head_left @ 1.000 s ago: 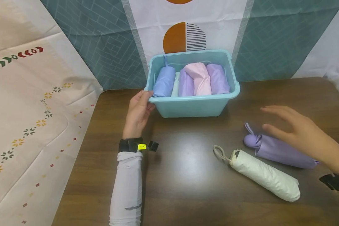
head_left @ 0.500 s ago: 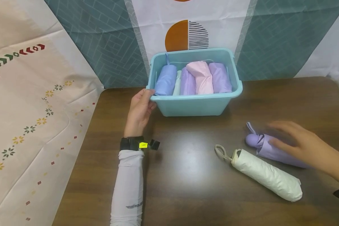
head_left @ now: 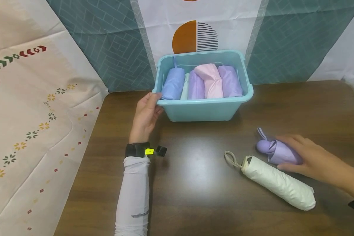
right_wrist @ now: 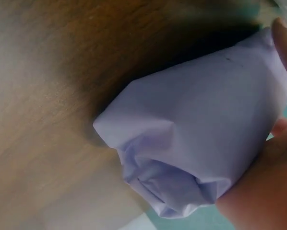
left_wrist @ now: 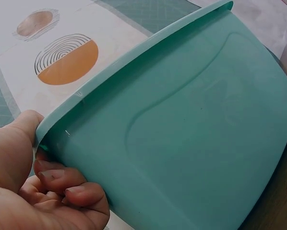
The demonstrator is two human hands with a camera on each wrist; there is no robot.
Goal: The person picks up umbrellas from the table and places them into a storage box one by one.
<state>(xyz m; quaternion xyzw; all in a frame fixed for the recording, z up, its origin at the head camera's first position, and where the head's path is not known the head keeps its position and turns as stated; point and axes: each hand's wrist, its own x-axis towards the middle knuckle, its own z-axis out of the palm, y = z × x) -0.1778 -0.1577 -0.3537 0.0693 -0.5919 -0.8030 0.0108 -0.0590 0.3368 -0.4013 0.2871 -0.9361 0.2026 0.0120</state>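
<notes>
My left hand point(head_left: 145, 116) pinches the front left corner of a light blue plastic bin point(head_left: 199, 111), thumb over the rim and fingers curled below it, as the left wrist view shows. On the table at right, my right hand point(head_left: 312, 157) grips a folded purple umbrella point(head_left: 283, 154) from above. Its thumb lies on the near side and its fingers on the far side. The round handle and strap stick out to the left. In the right wrist view the gathered end of the purple umbrella point(right_wrist: 196, 115) shows. A folded cream umbrella point(head_left: 278, 182) lies just in front.
Inside the bin stand several wrapped bundles: a blue one point(head_left: 173, 83) with a strap, a pink one point(head_left: 210, 80), a purple one point(head_left: 230, 82), and others between. The brown table point(head_left: 188, 183) meets patterned cloth point(head_left: 32, 131) at the left and behind.
My right hand has come down onto the purple umbrella and closed its fingers around it. The left hand keeps its hold on the bin's corner.
</notes>
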